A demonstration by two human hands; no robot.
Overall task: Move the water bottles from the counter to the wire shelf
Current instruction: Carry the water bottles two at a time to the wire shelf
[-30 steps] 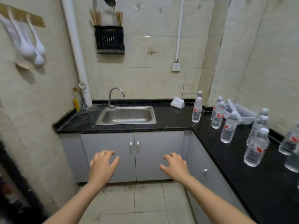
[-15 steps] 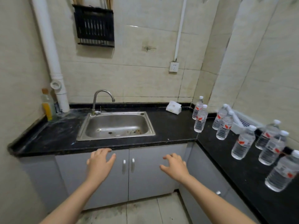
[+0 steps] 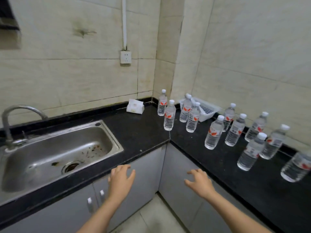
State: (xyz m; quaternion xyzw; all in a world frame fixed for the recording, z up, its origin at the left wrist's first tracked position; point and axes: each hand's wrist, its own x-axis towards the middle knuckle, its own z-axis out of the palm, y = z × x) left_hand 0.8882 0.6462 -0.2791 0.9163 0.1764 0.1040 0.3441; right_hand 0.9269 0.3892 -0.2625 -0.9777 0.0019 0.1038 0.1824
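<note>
Several clear water bottles with white caps and red labels stand upright on the black counter (image 3: 138,132), spread from the corner along the right side; the nearest corner one is a bottle (image 3: 169,115), another bottle (image 3: 214,132) stands mid-right, and one bottle (image 3: 251,152) is closer to me. My left hand (image 3: 121,179) hovers empty, fingers apart, below the counter's front edge. My right hand (image 3: 199,182) is also empty and spread, in front of the grey cabinets, well short of the bottles. No wire shelf is in view.
A steel sink (image 3: 55,152) with a tap (image 3: 10,121) fills the left counter. A white tissue pack (image 3: 135,106) lies by the back wall. A white plastic basket (image 3: 206,109) sits in the corner behind the bottles. A wall socket (image 3: 125,57) is above.
The view has moved closer to the counter and turned right, so the bottles now sit nearer and larger. Both hands stay raised and empty, now near the counter's front edge.
</note>
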